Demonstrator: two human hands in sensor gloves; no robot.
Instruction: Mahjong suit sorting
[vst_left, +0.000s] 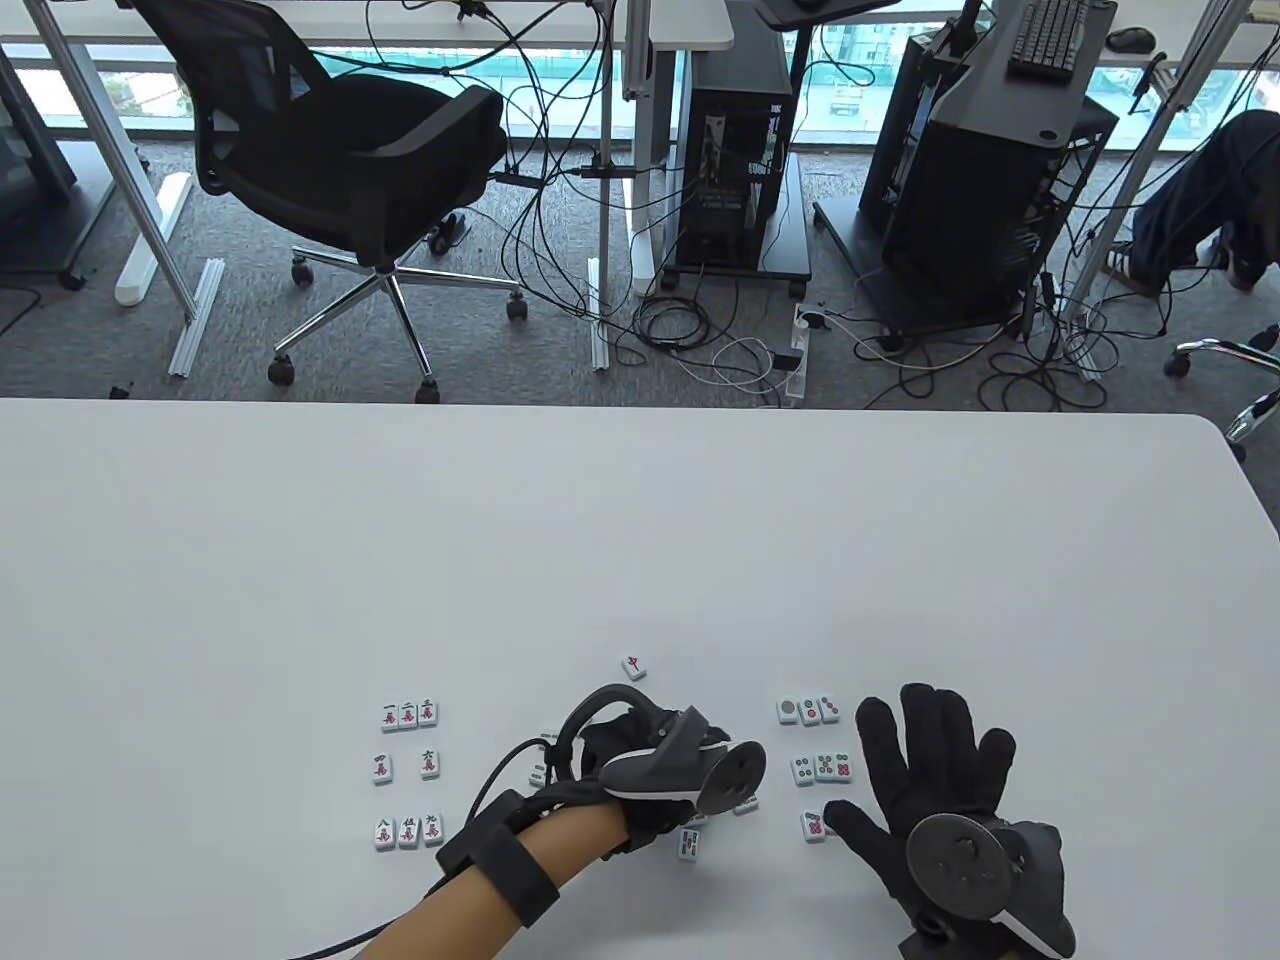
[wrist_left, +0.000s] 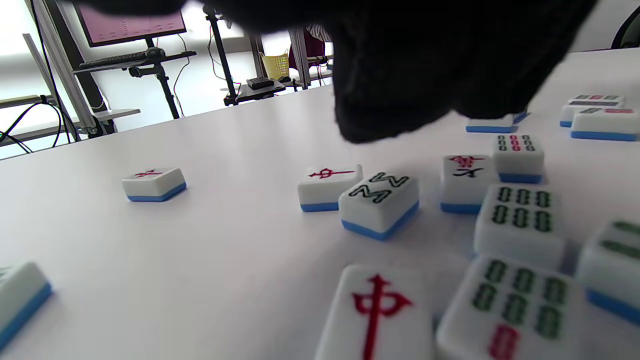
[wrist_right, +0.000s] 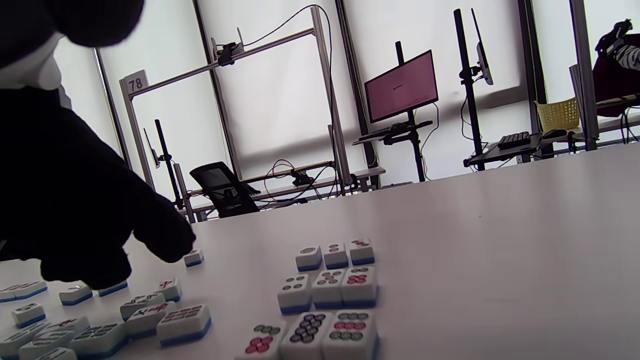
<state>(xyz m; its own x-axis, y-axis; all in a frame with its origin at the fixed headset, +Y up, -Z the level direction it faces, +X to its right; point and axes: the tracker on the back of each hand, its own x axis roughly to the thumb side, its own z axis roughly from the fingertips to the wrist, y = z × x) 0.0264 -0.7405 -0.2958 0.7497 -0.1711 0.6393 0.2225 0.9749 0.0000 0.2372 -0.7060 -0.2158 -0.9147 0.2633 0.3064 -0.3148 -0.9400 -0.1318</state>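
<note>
Mahjong tiles (vst_left: 407, 714) lie sorted in grids either side of the left hand (vst_left: 640, 780), whose fingers are hidden; right hand (vst_left: 935, 790) lies spread, empty. Left wrist view: pick bamboo tile (wrist_left: 520, 222) cleanly. Right wrist view: keep dot grid (wrist_right: 327, 280) undisturbed.

High table view, low close wrist views, all sharing mahjong tiles (vst_left: 408, 715)

Behind the white table (vst_left: 640, 520) stands a black mesh office chair on wheels (vst_left: 350, 160). Black computer towers (vst_left: 735, 150) and tangled cables (vst_left: 700, 340) rest on grey carpet.
</note>
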